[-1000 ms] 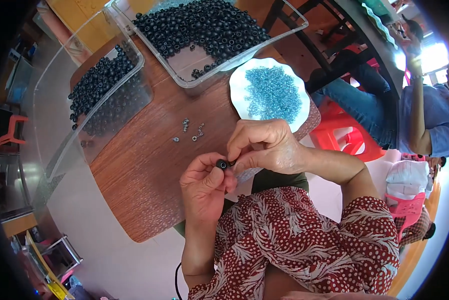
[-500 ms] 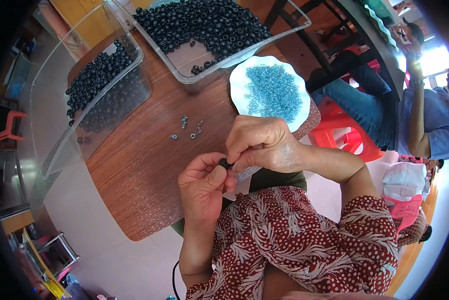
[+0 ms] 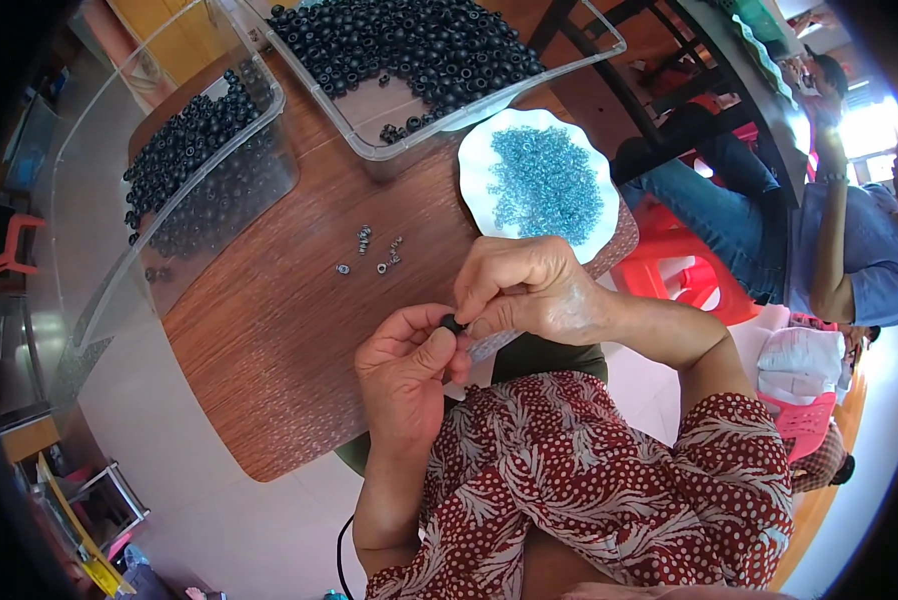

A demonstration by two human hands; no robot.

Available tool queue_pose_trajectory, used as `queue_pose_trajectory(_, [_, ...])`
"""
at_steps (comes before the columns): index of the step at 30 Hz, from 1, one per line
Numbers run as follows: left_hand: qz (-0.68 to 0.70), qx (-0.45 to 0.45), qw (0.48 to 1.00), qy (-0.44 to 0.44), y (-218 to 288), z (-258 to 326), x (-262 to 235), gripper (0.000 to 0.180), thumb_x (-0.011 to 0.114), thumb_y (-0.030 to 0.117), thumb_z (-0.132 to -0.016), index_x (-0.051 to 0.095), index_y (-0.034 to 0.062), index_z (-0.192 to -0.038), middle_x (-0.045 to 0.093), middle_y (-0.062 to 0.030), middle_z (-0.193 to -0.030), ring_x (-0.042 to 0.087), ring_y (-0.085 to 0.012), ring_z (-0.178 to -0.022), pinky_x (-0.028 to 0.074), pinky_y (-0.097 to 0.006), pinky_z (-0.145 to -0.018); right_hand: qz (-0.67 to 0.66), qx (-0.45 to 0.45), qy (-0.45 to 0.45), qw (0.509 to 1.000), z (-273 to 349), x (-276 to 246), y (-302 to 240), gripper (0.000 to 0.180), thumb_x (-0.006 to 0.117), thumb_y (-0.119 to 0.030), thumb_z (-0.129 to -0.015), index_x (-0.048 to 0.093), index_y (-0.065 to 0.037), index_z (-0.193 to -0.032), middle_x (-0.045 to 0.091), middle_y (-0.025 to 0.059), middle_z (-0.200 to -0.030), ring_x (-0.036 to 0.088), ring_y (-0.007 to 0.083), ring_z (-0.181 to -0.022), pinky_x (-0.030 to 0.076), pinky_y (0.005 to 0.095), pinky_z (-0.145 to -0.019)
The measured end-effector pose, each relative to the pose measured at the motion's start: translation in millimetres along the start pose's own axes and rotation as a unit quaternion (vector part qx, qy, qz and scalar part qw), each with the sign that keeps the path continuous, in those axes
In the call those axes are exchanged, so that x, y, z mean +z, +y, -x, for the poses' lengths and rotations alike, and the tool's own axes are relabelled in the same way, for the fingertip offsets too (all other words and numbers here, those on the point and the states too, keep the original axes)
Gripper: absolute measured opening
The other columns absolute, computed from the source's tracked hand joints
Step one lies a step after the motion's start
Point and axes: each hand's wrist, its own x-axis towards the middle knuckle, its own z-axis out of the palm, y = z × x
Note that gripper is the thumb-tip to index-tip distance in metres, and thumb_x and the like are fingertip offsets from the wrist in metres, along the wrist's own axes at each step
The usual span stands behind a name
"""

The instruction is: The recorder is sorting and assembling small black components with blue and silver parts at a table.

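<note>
A small black round piece [image 3: 452,325] is pinched between the thumb and fingers of my left hand [image 3: 409,365], over the near edge of the table. My right hand [image 3: 534,290] is closed in a pinch right against that piece. Its fingertips hide whatever lies between them. Several small shiny metallic rings [image 3: 364,239] lie on the tabletop beyond my hands. Just past my right hand, a white scalloped plate [image 3: 476,180] bears a heap of tiny clear bluish pieces [image 3: 549,180].
At the back of the wooden table [image 3: 269,370] stands a clear plastic bin [image 3: 374,152] with black ring-shaped pieces. Another clear bin [image 3: 269,120] with similar pieces stands at the left. A red plastic stool [image 3: 684,270] and a seated person [image 3: 839,250] are on the right.
The view has shifted very slightly. Both hands keep the same pinch around the black piece, with no clear movement.
</note>
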Motion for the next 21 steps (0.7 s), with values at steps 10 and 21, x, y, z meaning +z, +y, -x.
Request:
queue_pose_trajectory(10, [-0.016, -0.012, 1.0, -0.015, -5, 0, -4, 0.022, 0.067, 0.007, -0.079, 0.058, -0.0075, -0.093, 0.061, -0.0127, -0.072, 0.055, -0.0168, -0.053, 0.043, -0.027, -0.046, -0.124, 0.175, -0.103, 0.971, -9, -15, 2, 0.029, 0.076, 0.001, -0.064, 0.068, 0.0, -0.092, 0.059, 0.0048, -0.086, 0.056, 0.0102, -0.076, 0.047, 0.0211, -0.065])
queue_pose_trajectory(21, [0.012, -0.016, 1.0, -0.015, -12, 0, -3, 0.021, 0.068, 0.003, -0.076, 0.058, -0.0072, -0.091, 0.061, -0.0151, -0.071, 0.056, -0.0186, -0.052, 0.045, -0.029, -0.044, -0.196, 0.199, -0.107, 0.954, -4, -12, 15, 0.022, 0.068, 0.01, -0.065, 0.068, 0.002, -0.086, 0.067, 0.008, -0.076, 0.064, 0.0116, -0.068, 0.052, 0.023, -0.065])
